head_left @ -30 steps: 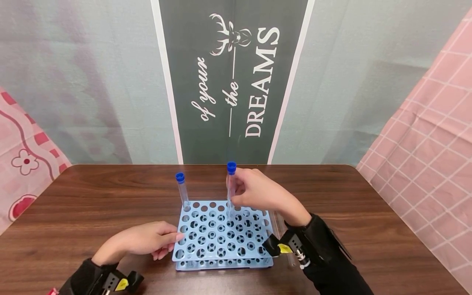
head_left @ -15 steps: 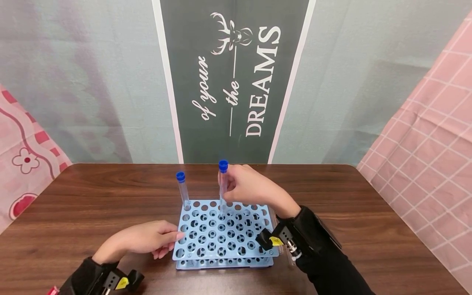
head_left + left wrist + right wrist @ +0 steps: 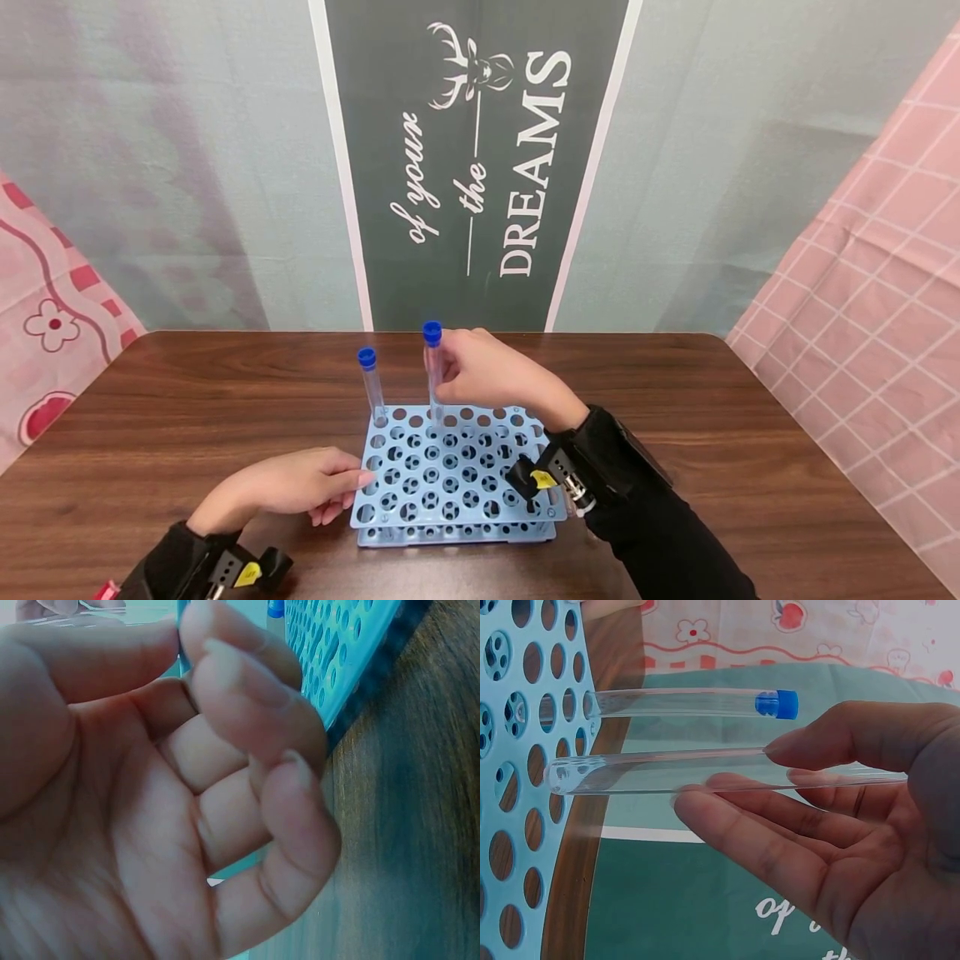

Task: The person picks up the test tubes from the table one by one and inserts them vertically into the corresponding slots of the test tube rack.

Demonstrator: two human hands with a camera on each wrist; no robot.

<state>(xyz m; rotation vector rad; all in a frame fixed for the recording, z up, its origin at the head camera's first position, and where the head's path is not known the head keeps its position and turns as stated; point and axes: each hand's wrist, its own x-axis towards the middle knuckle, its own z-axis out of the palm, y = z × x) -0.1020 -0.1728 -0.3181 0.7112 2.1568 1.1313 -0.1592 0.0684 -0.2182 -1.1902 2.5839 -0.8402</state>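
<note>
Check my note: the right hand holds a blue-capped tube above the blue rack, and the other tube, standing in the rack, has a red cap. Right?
No: the cap on the standing tube is blue, not red, as the head view shows. The right hand holds a blue-capped tube above the rack.

Head view: set high, farthest off, facing forward and down over table [image 3: 675,433] and rack [image 3: 459,485]. Left wrist view: close on the left hand [image 3: 142,802], rack edge beyond. Right wrist view: close, turned sideways, on right hand [image 3: 855,870] and held tube [image 3: 667,771]. Rack: shared by all three.
</note>
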